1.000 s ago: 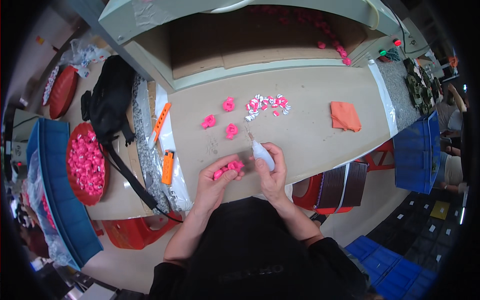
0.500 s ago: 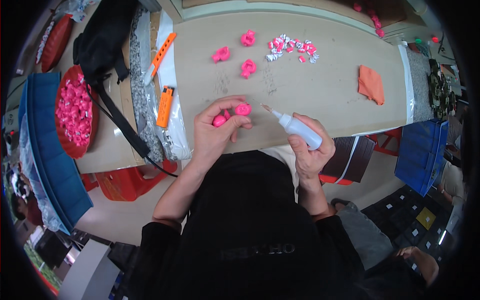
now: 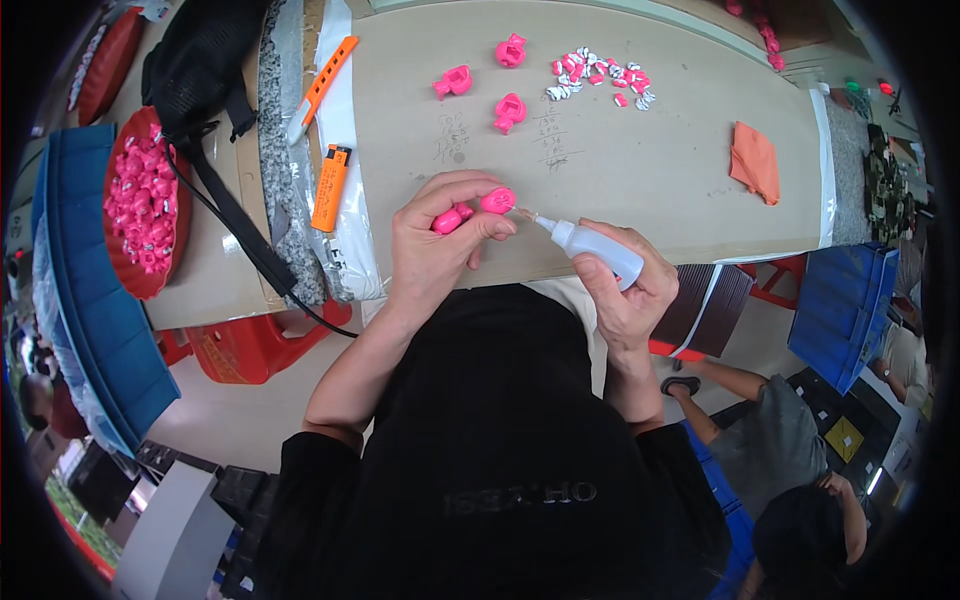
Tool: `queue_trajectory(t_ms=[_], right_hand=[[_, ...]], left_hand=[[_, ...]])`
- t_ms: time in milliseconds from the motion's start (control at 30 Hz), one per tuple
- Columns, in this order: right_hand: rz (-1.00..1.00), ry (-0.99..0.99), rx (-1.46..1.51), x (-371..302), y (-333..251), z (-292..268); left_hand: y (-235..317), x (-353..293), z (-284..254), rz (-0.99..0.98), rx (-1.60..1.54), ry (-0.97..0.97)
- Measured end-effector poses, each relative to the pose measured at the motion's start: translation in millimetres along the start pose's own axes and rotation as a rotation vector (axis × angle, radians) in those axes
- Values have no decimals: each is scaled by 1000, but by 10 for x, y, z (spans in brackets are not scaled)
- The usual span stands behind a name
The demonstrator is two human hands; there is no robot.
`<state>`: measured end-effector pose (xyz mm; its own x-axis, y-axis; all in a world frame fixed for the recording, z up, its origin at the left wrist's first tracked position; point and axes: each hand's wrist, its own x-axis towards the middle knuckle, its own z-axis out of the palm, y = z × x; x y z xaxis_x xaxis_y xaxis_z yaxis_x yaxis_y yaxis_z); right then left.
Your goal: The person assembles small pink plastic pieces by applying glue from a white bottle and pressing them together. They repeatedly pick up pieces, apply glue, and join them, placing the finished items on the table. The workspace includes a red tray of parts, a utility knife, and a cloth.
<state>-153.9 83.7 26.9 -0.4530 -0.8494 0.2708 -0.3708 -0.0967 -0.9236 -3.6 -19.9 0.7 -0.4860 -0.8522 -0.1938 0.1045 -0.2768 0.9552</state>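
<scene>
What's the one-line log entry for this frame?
left hand: holds pink piece | right hand: holds white bottle, nozzle at piece | table: three pink pieces, orange cloth, lighter

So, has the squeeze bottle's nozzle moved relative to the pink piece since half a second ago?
Yes. The white squeeze bottle in the right hand has swung left, so its tip now almost touches the pink piece held by the left hand.

- small glossy pink plastic piece [image 3: 476,209]
- white squeeze bottle with clear nozzle [image 3: 592,247]
- folded orange cloth [image 3: 755,160]
- orange lighter [image 3: 330,187]
- red bowl of pink pieces [image 3: 142,205]
</scene>
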Motion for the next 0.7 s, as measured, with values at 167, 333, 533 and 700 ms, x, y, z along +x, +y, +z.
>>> queue_trajectory(t_ms=[167,333,533,700], right_hand=[[12,-5,-14,0,6,6],[15,-17,-3,9,-15,6],[40,-13,-35,26,-64,-24],[46,5,-45,29,-65,-32]], left_hand=[[-9,2,-13,8,13,-7],[-14,6,4,-4,-3,25],[-11,4,13,22,40,42],[-3,4,14,35,56,55]])
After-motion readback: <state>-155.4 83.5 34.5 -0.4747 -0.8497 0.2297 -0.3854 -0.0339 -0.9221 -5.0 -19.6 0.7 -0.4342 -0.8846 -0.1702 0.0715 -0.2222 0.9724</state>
